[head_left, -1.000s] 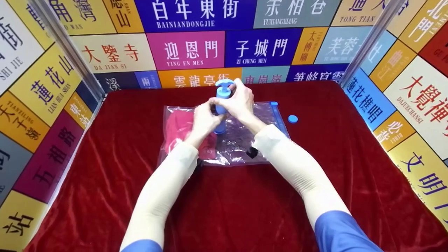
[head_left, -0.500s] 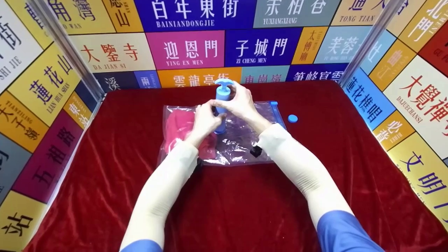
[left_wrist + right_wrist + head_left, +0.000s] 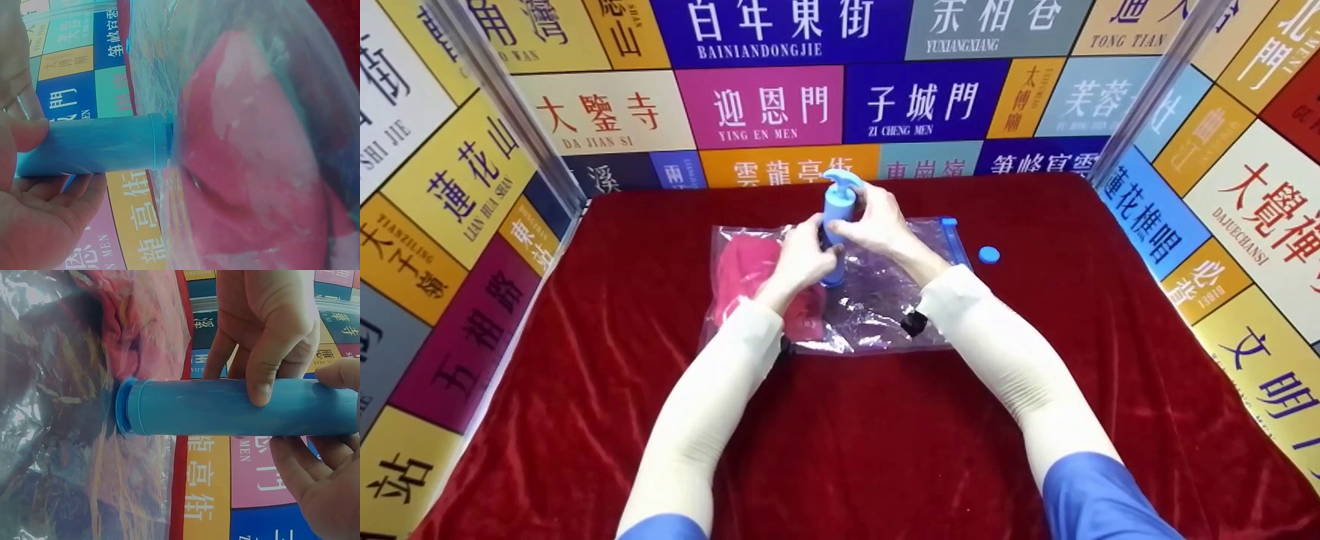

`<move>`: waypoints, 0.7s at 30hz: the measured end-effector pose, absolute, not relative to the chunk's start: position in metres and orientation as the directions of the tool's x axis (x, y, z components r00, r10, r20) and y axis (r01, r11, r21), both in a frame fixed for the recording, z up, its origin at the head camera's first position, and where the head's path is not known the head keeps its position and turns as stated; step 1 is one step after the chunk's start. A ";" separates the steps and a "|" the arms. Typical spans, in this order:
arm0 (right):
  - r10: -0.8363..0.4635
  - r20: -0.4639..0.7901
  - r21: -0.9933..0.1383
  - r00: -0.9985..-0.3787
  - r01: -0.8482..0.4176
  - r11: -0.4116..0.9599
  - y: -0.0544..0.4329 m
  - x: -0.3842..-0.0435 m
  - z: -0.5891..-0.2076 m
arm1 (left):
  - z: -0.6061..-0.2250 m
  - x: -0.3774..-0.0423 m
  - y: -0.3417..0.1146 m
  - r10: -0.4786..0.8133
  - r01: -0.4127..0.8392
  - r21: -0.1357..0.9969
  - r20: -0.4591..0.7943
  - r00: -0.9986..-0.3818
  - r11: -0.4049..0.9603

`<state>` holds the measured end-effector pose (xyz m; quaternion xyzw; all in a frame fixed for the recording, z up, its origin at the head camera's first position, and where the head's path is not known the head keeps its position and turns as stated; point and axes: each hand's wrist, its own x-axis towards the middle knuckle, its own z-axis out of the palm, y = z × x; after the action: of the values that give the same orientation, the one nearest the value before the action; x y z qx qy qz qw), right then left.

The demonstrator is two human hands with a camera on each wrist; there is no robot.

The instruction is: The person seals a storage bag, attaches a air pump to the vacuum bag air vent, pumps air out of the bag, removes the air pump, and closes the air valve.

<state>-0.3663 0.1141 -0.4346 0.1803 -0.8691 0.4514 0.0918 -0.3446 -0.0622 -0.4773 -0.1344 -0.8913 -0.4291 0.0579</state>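
A light blue hand pump with a curved handle on top stands nearly upright on a clear plastic storage bag. Its foot meets a blue round valve on the bag. Pink cloth lies folded inside the bag's left half. My left hand holds the pump's barrel around the middle, thumb on one side and fingers on the other. Higher up, just below the handle, my right hand grips the same barrel. In the right wrist view the two hands come at the barrel from opposite sides.
A small blue round cap lies right of the bag. The bag's right edge carries a blue zip strip with a slider. Dark red cloth covers the table, and panels with printed characters enclose the back and sides.
The pump's handle has turned slightly. My right hand and forearm have shifted a little to the right, and its thumb has drawn away from my left fingers. The bag stays put.
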 end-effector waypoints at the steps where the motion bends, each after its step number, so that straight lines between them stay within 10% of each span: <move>1: -0.229 0.323 -0.752 -0.918 -0.396 0.528 0.114 -0.366 -0.435 | -0.478 -0.345 -0.062 0.186 0.291 0.749 0.224 -0.957 0.595; 21: -0.099 0.365 -0.728 -0.926 -0.351 0.589 0.110 -0.364 -0.438 | -0.483 -0.343 -0.060 0.103 0.272 0.717 0.271 -0.957 0.642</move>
<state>-0.3643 0.1100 -0.4382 0.1278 -0.8797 0.4347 0.1445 -0.3434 -0.0604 -0.4831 -0.1044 -0.9001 -0.4102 0.1031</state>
